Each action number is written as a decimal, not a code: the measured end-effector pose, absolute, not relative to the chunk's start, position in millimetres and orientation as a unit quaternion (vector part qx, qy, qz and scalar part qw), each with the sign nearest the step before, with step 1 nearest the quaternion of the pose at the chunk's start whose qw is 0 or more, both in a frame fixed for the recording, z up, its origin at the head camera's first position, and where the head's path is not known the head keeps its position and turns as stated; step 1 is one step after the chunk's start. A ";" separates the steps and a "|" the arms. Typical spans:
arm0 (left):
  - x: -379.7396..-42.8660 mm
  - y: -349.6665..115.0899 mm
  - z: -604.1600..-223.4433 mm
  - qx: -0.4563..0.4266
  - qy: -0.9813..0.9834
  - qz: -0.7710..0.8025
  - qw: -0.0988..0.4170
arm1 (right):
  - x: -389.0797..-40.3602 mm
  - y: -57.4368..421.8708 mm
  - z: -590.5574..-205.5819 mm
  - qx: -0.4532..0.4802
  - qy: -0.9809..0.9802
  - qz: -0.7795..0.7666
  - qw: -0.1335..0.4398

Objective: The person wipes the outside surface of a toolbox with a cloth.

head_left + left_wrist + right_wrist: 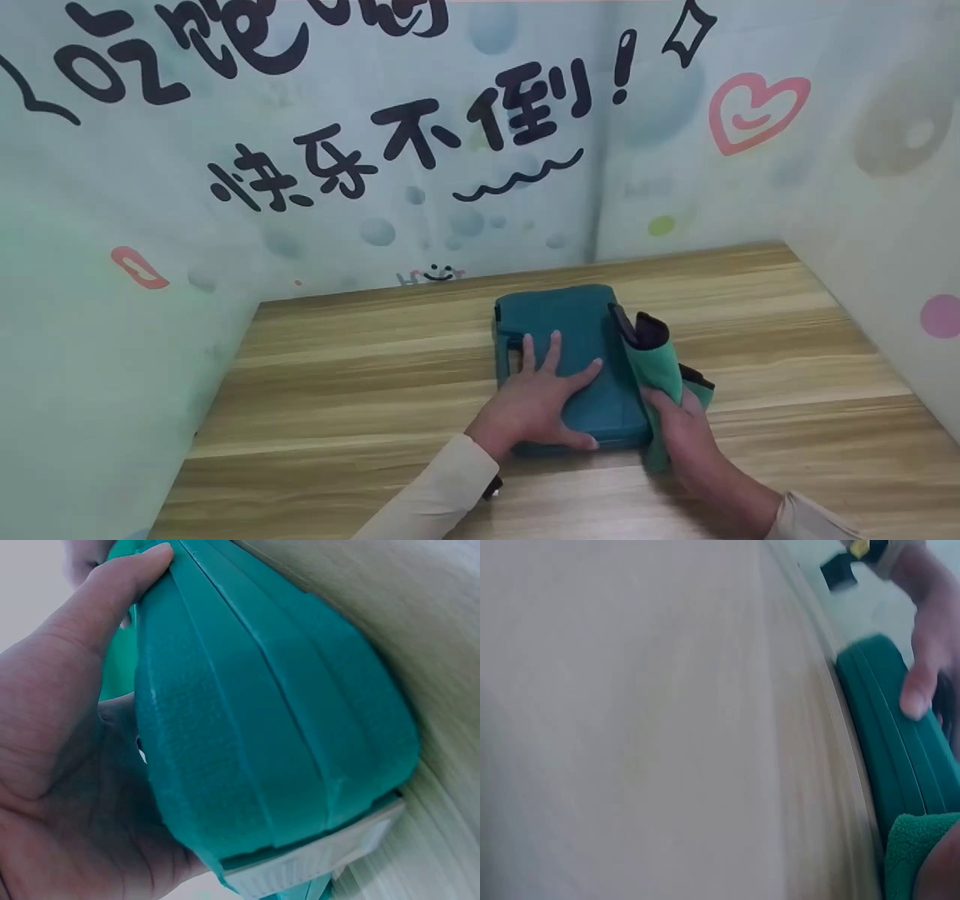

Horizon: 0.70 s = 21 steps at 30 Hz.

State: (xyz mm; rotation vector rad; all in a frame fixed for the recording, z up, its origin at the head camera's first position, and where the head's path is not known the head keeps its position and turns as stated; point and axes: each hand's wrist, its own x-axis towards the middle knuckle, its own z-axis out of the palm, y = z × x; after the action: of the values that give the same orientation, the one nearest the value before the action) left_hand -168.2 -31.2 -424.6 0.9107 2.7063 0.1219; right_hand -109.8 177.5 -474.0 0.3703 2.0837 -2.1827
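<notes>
A teal hard case [574, 315] with a carry handle on its left side lies flat on the table. My left hand [536, 401] rests on its top with fingers spread, the thumb at the near edge. In the left wrist view that thumb touches the rounded side of the case [247, 712], above a pale labelled strip. My right hand [686, 435] grips a folded green cloth [660, 367] with dark edging against the case's right side. The right wrist view has only a corner of the cloth [915, 844] beside the case [889, 727].
The wood-grain table [360, 382] runs out on both sides of the case. A printed backdrop [420, 217] with large dark characters stands behind it, with pale side walls [877, 225] at left and right. A small dark object [492, 487] shows by the left wrist.
</notes>
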 end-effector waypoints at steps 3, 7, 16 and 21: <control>-168.2 -32.0 -424.7 0.318 0.937 0.038 0.136 | -102.7 173.9 -473.4 0.139 0.679 -0.719 0.050; -168.2 -32.1 -425.9 0.314 0.939 0.036 0.136 | -99.3 173.8 -472.4 0.146 0.688 -0.709 0.055; -167.6 -30.1 -430.8 0.290 0.945 0.055 0.138 | -109.6 188.4 -467.9 0.137 0.682 -0.715 0.070; -169.5 -36.6 -428.6 0.298 0.938 0.084 0.155 | -121.0 197.6 -464.2 0.151 0.673 -0.722 0.053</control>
State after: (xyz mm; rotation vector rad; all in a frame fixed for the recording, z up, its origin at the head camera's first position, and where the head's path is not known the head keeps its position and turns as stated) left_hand -169.5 -36.6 -428.6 0.8547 2.6868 0.2408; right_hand -121.0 197.6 -464.2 0.4587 2.0444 -2.1954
